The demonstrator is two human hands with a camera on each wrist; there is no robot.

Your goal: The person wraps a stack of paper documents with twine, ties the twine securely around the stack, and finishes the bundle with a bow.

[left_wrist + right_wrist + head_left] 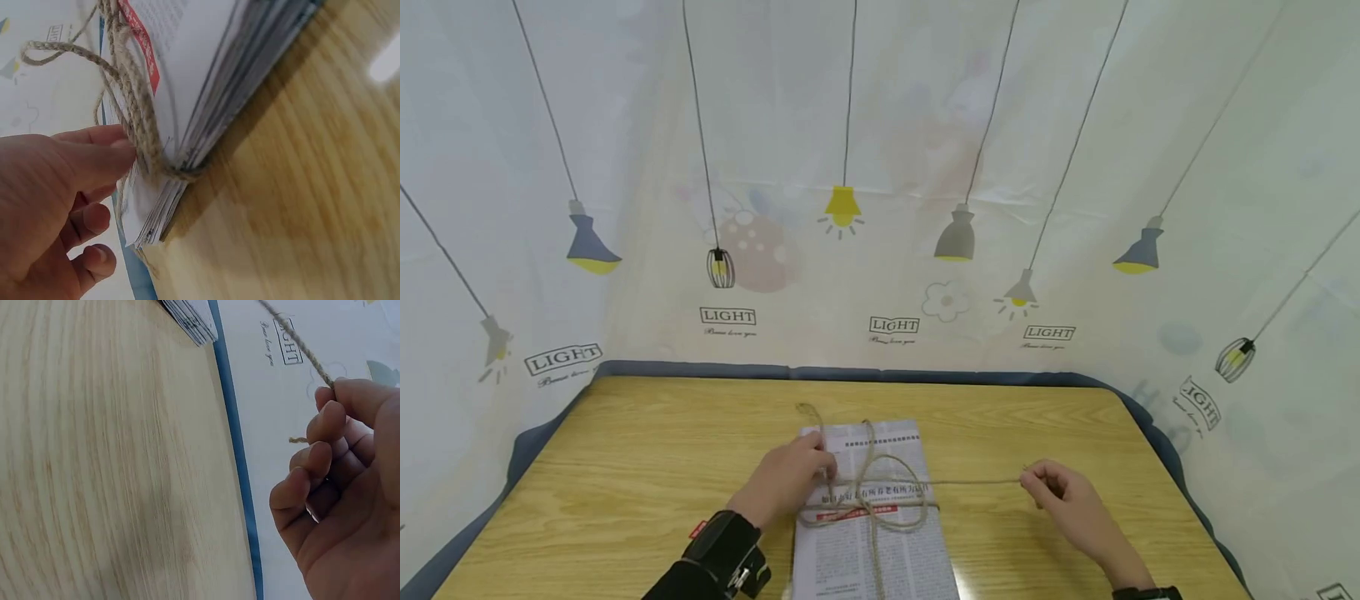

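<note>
A stack of folded newspapers [910, 554] lies on the table, with brown twine [973, 482] wrapped across and along it. Loose loops of the twine lie over the top sheet. At the stack's left edge, my left hand [786, 477] pinches twine between thumb and forefinger; the left wrist view shows several strands [145, 119] beside those fingertips. Off to the right, my right hand [1075, 510] pinches one end of the twine, which runs straight and taut back to the stack. A short tail [297, 440] pokes out behind its fingers in the right wrist view.
The wood-grain table [647, 467] has a dark blue edge [850, 373]. Behind it hangs a pale curtain [820, 100] printed with lamps. A loose twine end [807, 409] sticks out beyond the stack's far left corner.
</note>
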